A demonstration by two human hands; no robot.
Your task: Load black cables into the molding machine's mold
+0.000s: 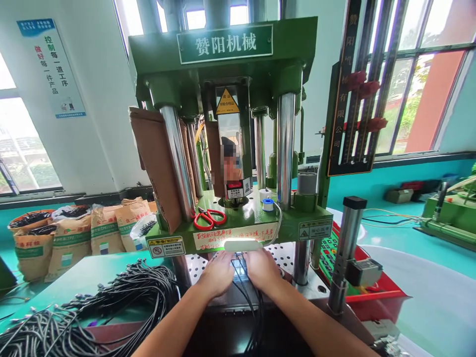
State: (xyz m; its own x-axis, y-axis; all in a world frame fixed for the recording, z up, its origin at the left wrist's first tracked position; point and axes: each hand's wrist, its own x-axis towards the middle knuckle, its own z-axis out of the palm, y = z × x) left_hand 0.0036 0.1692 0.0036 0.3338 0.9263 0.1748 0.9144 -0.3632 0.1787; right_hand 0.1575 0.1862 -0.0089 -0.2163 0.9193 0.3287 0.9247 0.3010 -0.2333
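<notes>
Under the green press [238, 218], both hands lie flat, fingers spread, on the mould block [238, 267]: left hand [216, 274], right hand [262, 269]. Black cables [256, 317] run from the block between them straight toward the person. Red scissors [208, 218] lie on the press ledge above. The light bar [241, 245] and the ledge hide the fingertips. A cable heap [111, 302] sits left of the press

Left hand [217, 273], right hand [262, 268] on mold [238, 265], cables [250, 297].
</notes>
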